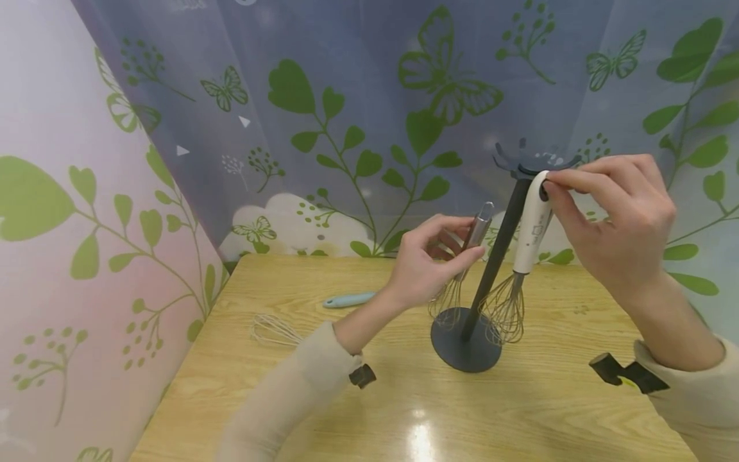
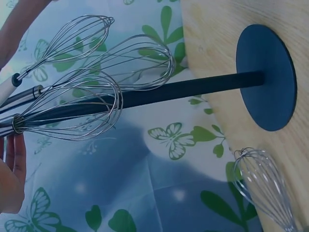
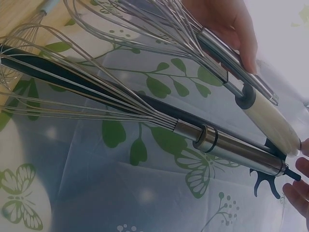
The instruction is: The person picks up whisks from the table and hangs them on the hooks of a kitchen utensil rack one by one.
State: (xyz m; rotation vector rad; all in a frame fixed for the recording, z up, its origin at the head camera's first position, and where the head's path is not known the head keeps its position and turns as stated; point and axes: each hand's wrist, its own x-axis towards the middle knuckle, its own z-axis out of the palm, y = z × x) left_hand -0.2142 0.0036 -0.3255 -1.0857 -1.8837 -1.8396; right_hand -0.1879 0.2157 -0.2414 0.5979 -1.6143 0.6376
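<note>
My left hand [image 1: 424, 260] grips a whisk [image 1: 475, 232] by its metal handle, left of a black stand [image 1: 499, 256]. At the top of the stand my right hand [image 1: 620, 208] pinches the end of a white-handled whisk [image 1: 531, 231], its wires hanging down. That handle end is by the hooks [image 1: 514, 163]; whether it hangs on one, I cannot tell. Another whisk with a metal handle and dark ring [image 3: 207, 140] hangs along the post in the right wrist view. In the left wrist view, the wire heads crowd near the post [image 2: 193, 89].
On the wooden table [image 1: 369, 410], a whisk with pale wires [image 1: 276, 328] lies left, partly behind my left forearm. A light blue handle [image 1: 348, 299] lies behind it. The stand's round base [image 1: 467, 353] rests on the table. A patterned curtain [image 1: 358, 96] hangs behind.
</note>
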